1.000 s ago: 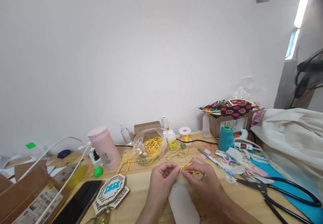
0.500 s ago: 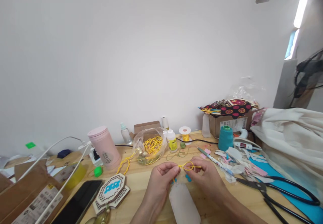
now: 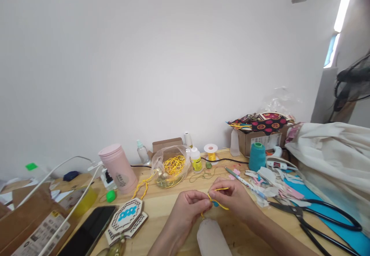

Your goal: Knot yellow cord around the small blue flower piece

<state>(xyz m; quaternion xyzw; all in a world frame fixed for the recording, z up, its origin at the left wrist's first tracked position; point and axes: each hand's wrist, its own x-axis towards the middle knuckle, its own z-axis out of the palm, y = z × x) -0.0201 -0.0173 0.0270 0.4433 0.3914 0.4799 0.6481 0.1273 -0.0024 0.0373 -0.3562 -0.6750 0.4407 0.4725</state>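
Both my hands meet at a yellow cord [image 3: 222, 205]. My left hand [image 3: 187, 213] pinches it between thumb and fingertips. Fingers closed, my right hand [image 3: 232, 198] holds the cord too, with two yellow ends sticking out past its fingertips. A short run of the cord drops below my left hand to the top of a pale, whitish tag-shaped piece [image 3: 213, 238], which hangs or lies just below my hands; I cannot tell which. Small blue pieces [image 3: 215, 203] show behind the cord, partly hidden by my fingers.
Left are a phone [image 3: 88, 231], octagonal wooden pendants [image 3: 127, 215] and a pink tumbler [image 3: 119, 167]. Behind my hands stand a bag of yellow cord [image 3: 174, 165], a glue bottle [image 3: 195, 159] and a spool [image 3: 211, 154]. Right lie black-handled scissors [image 3: 299, 211], paper scraps [image 3: 268, 177] and a teal thread cone [image 3: 257, 157].
The yellow cord's loop between my hands has changed shape, and its ends now point to the lower right. My hands have come closer together. The pale piece has shifted slightly right and down.
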